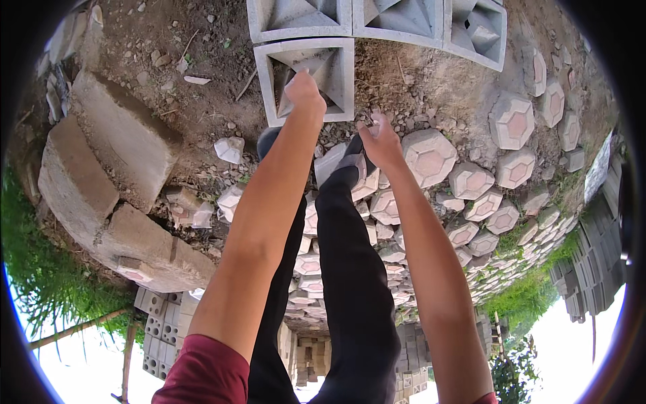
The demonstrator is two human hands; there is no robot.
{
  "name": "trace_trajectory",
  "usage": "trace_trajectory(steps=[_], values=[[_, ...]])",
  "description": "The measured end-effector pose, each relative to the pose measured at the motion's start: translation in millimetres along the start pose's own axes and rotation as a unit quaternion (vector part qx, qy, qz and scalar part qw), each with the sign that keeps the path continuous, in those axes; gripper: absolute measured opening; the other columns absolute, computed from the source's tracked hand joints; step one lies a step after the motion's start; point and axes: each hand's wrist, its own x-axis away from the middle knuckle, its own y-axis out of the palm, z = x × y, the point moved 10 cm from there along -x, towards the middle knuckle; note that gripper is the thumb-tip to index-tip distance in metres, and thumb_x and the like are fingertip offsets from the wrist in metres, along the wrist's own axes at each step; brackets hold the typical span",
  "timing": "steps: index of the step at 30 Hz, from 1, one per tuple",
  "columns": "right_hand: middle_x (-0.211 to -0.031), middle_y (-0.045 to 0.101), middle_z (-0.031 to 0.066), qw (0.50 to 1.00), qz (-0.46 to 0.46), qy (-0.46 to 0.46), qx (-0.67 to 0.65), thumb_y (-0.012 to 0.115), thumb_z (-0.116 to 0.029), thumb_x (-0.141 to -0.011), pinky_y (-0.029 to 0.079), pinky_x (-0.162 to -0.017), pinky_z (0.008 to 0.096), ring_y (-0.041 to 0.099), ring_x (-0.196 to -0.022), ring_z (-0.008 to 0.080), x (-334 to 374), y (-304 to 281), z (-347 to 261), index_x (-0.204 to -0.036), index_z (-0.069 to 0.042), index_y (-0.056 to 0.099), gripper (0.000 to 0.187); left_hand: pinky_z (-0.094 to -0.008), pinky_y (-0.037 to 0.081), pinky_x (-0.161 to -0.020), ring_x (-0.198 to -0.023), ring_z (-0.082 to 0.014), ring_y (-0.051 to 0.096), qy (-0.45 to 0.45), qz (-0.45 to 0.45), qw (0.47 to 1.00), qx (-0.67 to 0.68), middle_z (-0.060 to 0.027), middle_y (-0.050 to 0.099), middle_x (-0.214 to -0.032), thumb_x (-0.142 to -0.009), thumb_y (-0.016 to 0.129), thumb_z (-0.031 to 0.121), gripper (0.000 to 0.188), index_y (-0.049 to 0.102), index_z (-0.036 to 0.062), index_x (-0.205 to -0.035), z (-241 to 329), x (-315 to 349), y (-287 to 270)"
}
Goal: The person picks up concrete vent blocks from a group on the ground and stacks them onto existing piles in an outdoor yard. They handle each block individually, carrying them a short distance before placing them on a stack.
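A square grey concrete ventilation block [347, 81] with slanted inner faces lies on the dirt, just below a row of similar blocks. My left hand [305, 93] reaches into its hollow, fingers curled on the inner part; the fingertips are partly hidden. To the right and lower, my right hand [381, 140] hangs over the rubble near the block's lower right corner. Its fingers are apart and hold nothing.
More ventilation blocks [397, 34] adjoin along the top. Hexagonal paving stones [428, 158] spread to the right and around my feet. Thick concrete slabs [124, 135] lie at left. A white stone chunk [229, 149] sits beside my shoe.
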Motion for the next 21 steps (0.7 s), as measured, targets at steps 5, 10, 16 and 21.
trace_trajectory(steps=[5,10,16,21], values=[[-0.095,0.065,0.0206,1.0,0.003,-0.006,-0.008,0.06,-0.04,-0.085,0.047,-0.086,0.0414,0.063,-0.094,0.0358,6,-20,6,-0.125,0.003,0.044,0.061,-0.0385,0.041,-0.098,-0.112,-0.0249,0.047,-0.047,0.012,0.999,-0.012,-0.0114,0.048,-0.123,-0.086,0.063,0.022,0.048,0.046,0.0013,-0.126,-14,1,4],[-0.095,0.065,0.0193,0.996,-0.007,0.026,-0.081,0.057,-0.044,-0.086,0.047,-0.084,0.0415,0.063,-0.094,0.0341,29,-23,-7,-0.126,0.0,0.044,0.061,-0.0398,0.042,-0.087,-0.102,-0.0216,0.048,-0.035,0.024,0.999,-0.018,-0.0076,0.053,-0.107,-0.083,0.067,0.017,0.034,0.054,0.0059,-0.113,4,-8,-27],[-0.097,0.065,0.018,0.975,0.096,0.085,-0.184,0.053,-0.046,-0.091,0.048,-0.083,0.0386,0.063,-0.093,0.0294,83,-69,-3,-0.122,0.0,0.048,0.056,-0.04,0.042,-0.088,-0.095,-0.022,0.053,-0.06,-0.207,0.976,-0.015,-0.0083,0.055,-0.11,-0.093,0.046,0.02,0.026,0.053,0.0057,-0.113,18,88,-43],[-0.1,0.064,0.0147,0.925,0.141,-0.008,-0.353,0.035,-0.047,-0.099,0.046,-0.084,0.0325,0.06,-0.096,0.0205,201,-166,-76,-0.118,0.006,0.052,0.059,-0.0407,0.037,-0.096,-0.107,-0.0231,0.051,-0.1,-0.236,0.963,-0.079,-0.0097,0.055,-0.114,-0.092,0.04,0.014,0.033,0.045,0.0028,-0.123,65,276,-75]])
